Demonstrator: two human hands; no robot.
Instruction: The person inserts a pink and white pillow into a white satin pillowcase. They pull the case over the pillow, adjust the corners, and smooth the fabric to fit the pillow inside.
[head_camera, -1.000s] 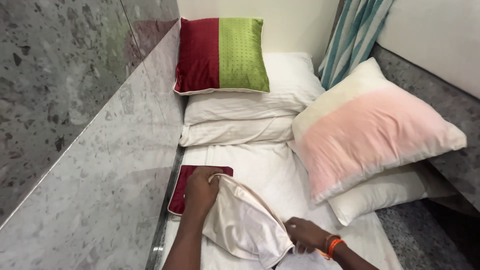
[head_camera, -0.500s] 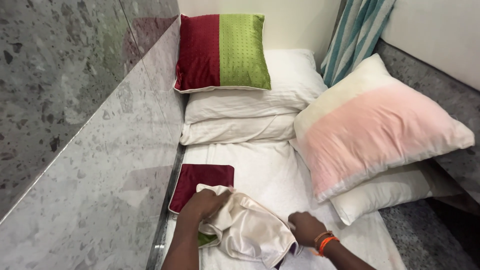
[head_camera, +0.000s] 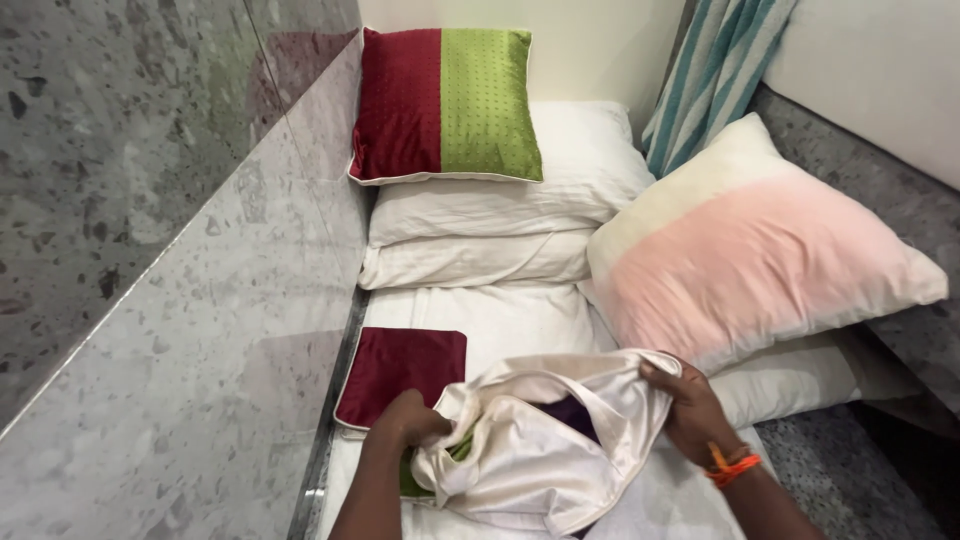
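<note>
Cream satin cover (head_camera: 540, 455) half-open over maroon-green cushion (head_camera: 400, 375) on the bed (head_camera: 500, 315), my left hand (head_camera: 410, 420) tucked inside gripping the cushion, right hand (head_camera: 690, 405) pinching its rim; slippery fabric risks sliding free.

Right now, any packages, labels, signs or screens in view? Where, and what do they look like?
None visible: no package, label, sign or screen.
Only bedding: a cream satin cover held by the left hand and right hand, over a maroon and green cushion, low centre.
</note>
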